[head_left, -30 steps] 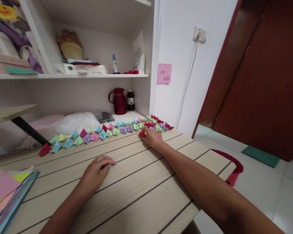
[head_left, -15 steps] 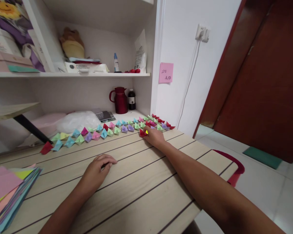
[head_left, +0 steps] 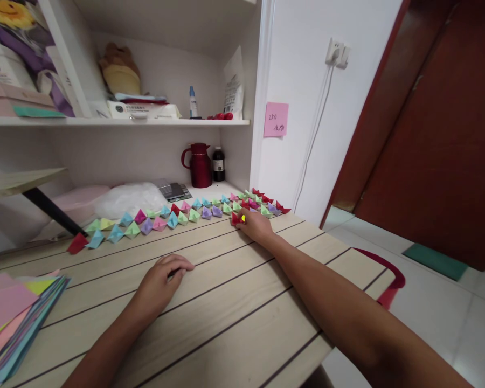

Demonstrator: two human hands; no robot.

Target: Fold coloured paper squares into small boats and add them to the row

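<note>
My right hand [head_left: 255, 225] reaches to the right part of the rows of folded paper boats. Its fingers are closed on a small red paper boat [head_left: 236, 219] at the front of the rows, and a bright yellow spot shows at the fingertips. My left hand [head_left: 162, 277] rests on the striped wooden table [head_left: 222, 307], fingers together and loosely bent, a gap between them and the thumb, holding nothing. Around the right hand stand more boats, among them a lilac boat [head_left: 217, 211] and a dark red boat [head_left: 283, 208]. The hand partly hides some boats behind it.
A fanned stack of coloured paper [head_left: 8, 318] lies at the left edge. Behind the boats are a plastic bag [head_left: 129, 202], a red jug [head_left: 201, 168] and a dark bottle [head_left: 218, 164]. A black leg [head_left: 50, 210] supports a small raised shelf at left.
</note>
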